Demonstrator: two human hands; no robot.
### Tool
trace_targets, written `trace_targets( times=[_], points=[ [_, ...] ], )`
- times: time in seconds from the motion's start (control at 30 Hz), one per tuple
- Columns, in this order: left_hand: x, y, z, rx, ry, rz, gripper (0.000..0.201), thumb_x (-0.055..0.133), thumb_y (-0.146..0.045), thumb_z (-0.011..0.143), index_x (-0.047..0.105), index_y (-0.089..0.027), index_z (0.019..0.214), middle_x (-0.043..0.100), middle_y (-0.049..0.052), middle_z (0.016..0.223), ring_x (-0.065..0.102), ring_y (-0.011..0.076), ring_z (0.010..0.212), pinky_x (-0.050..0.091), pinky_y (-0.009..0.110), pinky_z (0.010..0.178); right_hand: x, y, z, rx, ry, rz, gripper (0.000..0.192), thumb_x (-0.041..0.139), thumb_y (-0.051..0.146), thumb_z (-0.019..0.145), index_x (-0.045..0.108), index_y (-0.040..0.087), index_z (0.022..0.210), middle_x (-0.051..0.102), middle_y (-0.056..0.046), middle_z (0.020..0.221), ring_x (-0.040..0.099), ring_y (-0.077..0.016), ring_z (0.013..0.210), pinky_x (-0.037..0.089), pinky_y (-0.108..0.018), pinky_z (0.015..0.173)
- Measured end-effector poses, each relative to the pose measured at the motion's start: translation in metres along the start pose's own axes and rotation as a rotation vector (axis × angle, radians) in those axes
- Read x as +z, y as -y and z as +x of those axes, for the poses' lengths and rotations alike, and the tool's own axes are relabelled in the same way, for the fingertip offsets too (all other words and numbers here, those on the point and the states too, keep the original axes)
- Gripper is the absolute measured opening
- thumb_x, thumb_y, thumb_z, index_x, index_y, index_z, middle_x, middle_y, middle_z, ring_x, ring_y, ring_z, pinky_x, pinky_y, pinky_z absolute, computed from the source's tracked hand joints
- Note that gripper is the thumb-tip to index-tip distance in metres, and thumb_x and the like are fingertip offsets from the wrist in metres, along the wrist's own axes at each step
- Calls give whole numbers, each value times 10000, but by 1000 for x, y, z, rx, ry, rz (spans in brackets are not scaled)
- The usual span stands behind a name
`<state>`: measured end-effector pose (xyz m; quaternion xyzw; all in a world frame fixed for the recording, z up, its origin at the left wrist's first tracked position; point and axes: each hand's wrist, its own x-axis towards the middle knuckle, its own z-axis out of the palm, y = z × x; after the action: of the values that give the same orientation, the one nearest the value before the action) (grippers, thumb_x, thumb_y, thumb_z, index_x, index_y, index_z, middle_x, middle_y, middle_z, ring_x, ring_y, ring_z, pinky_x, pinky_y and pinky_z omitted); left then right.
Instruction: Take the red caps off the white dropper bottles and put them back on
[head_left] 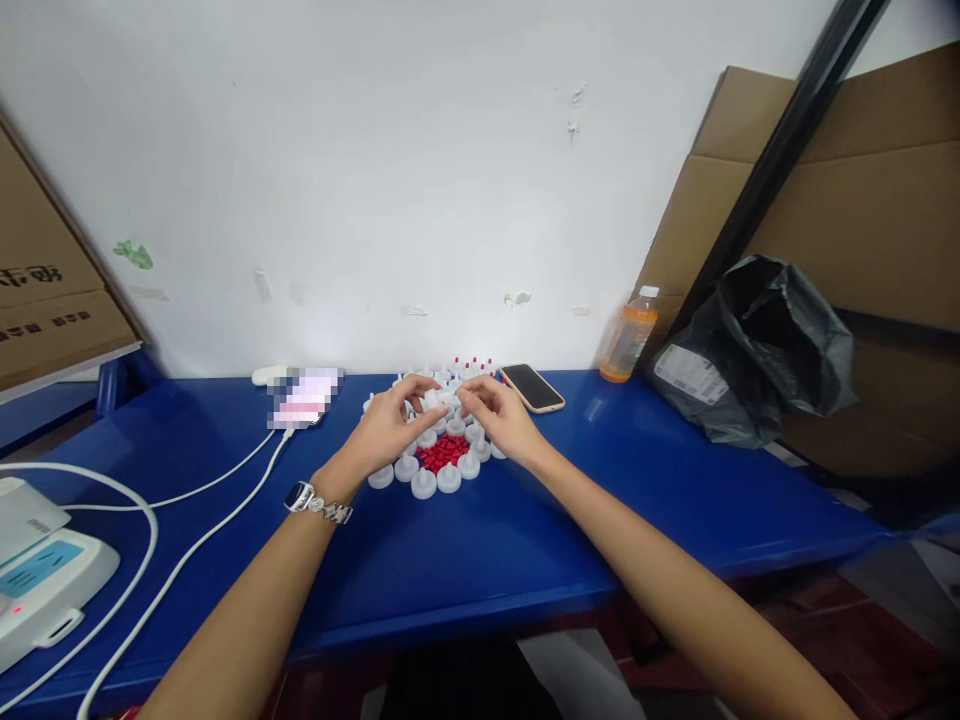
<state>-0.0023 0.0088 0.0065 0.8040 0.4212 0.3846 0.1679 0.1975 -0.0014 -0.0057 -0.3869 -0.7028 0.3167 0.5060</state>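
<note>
My left hand (386,420), with a watch and bracelet at its wrist, is closed on a white plastic nozzle cap (433,400) held above the table. Close beside it my right hand (501,412) is pinched at the fingertips near the cap's tip; what it holds is too small to make out. Below both hands lies a pile of small red tip caps (444,454), ringed by several white nozzle caps (424,485) standing tip up. Behind my fingers stand more white nozzle caps, several with red tips (474,363).
On the blue table (465,560), a dark-screened phone (532,388) lies right of the caps. A charging phone (306,395) lies left, its white cable running to a power strip (52,580). An orange drink bottle (630,335) and grey plastic bag (720,370) stand at right.
</note>
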Motion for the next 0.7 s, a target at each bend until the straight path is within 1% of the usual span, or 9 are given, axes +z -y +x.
trace_targets(
  times=[0.1,0.2,0.27,0.3,0.37,0.47,0.53,0.63,0.7],
  points=[
    [7,-9,4,23,8,-15,403,637,-523,862,622,-222,1130,686,36,923,595,157,701,474,300,651,-4,0,4,24,11,147,325,656,511,835,614,205,937,646,-4,737,598,-152,676,448,-280,649],
    [13,-14,11,29,18,-24,452,637,-559,854,601,-225,1156,717,56,1005,648,197,835,490,312,687,-16,-2,14,-6,-74,176,311,689,492,798,608,196,846,641,-7,710,598,-147,657,468,-281,654],
    [15,-15,18,22,25,2,481,625,-578,854,590,-224,1177,721,69,1070,657,216,883,495,323,693,-30,-9,26,-24,-162,91,259,670,439,811,610,190,847,654,-12,710,610,-147,664,476,-278,666],
    [17,-14,21,20,31,28,469,606,-579,865,596,-220,1166,719,74,1087,659,221,886,494,329,692,-37,-15,32,-21,-195,4,218,657,395,818,620,183,855,663,-16,717,616,-148,668,475,-273,663],
    [20,-11,26,20,34,83,417,552,-564,900,625,-209,1106,719,79,1069,659,228,869,491,342,691,-50,-28,45,28,-198,-233,126,635,288,807,646,170,849,678,-23,725,617,-143,658,454,-255,637],
    [27,-7,30,30,34,129,359,507,-518,932,651,-203,1025,713,79,1031,653,240,890,490,360,724,-59,-46,61,102,-71,-564,75,619,187,770,683,168,804,708,-36,750,615,-140,657,417,-241,611],
    [31,-5,29,32,35,146,336,507,-503,934,657,-209,1002,703,75,1037,647,251,925,489,372,751,-57,-53,67,112,44,-693,77,624,160,748,699,176,751,722,-41,753,617,-146,658,401,-245,607],
    [34,-4,26,43,46,171,329,515,-506,930,662,-217,983,690,72,1035,639,266,959,482,391,787,-53,-56,71,102,155,-730,104,636,192,760,701,182,678,717,-42,706,612,-159,645,395,-256,608],
    [34,-5,24,54,51,177,327,511,-505,934,662,-220,987,683,72,1038,633,271,976,477,401,810,-54,-56,74,116,131,-725,153,629,273,806,720,185,720,719,-50,714,617,-171,657,404,-265,620]
  ],
)
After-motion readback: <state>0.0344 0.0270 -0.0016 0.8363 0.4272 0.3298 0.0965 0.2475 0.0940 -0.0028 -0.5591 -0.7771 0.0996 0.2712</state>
